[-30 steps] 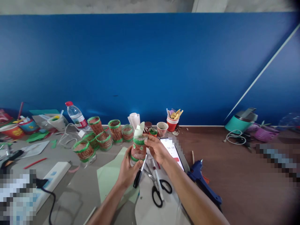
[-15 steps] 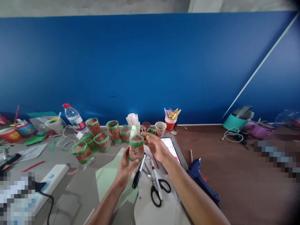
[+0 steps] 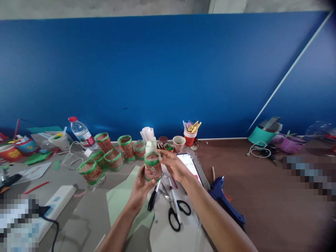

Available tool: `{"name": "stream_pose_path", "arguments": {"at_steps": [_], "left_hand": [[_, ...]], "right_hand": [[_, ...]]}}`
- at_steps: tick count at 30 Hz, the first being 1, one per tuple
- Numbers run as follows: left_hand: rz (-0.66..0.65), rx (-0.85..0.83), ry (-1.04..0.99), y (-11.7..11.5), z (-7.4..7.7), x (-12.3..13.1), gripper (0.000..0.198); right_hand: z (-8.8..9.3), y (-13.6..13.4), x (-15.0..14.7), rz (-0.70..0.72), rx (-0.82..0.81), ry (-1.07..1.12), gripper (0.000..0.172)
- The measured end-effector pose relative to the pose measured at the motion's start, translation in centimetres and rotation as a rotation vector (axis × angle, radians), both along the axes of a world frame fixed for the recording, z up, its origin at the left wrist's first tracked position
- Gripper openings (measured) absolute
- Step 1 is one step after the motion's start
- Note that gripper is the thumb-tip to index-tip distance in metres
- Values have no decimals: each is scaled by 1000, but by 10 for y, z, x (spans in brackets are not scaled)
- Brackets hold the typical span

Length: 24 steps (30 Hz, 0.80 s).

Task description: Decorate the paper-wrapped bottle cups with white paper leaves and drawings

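1. One small round jar, brown-sided with green bands at top and bottom (image 3: pixel 152 171): roughly upright in our left hand, mid-view.
2. Left hand (image 3: pixel 140 187): curled around the jar's lower part, thumb across its front.
3. Right hand (image 3: pixel 176 166): fingers partly bent beside the jar's rim; we cannot tell whether they touch it.
4. One pale green paper sheet (image 3: pixel 119 199): on the grey surface (image 3: pixel 78 218), beyond our left forearm.
5. One black-capped marker (image 3: pixel 153 200): just below the jar in our view.
6. One pair of black-handled metal scissors (image 3: pixel 167 197) with one slim white pen (image 3: pixel 175 204) lying across it: we find both between our forearms.
7. One dark blue glue gun (image 3: pixel 228 203): to the right of our right forearm.
8. One clear plastic bottle, red-capped (image 3: pixel 83 134): at back left, behind several brown-and-green containers (image 3: pixel 91 171).
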<state>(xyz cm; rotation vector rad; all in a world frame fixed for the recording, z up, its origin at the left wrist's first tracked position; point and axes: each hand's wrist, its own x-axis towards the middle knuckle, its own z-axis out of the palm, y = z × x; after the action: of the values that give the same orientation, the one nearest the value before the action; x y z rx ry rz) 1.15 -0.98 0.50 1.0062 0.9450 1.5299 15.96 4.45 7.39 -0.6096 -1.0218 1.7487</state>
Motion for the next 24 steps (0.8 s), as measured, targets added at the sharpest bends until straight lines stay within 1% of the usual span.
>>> {"name": "stream_pose_path", "arguments": {"at_steps": [7,14,18,21,24], "left_hand": [[-27,-2,58,-2,2,0,69],[-6,-10,52,0,2,0,69],[13,-12,45,0,2,0,70],[23,-20,68,1,0,0,71],[37,-11,146,1,-4,-1,71]], "right_hand": [[-2,1,1,3,8,-7,38],[-1,1,2,3,21,-23,36],[1,2,5,-16,-17,26,34],[2,3,6,-36,-30,20,34],[2,4,6,-23,-7,-13,34]]}}
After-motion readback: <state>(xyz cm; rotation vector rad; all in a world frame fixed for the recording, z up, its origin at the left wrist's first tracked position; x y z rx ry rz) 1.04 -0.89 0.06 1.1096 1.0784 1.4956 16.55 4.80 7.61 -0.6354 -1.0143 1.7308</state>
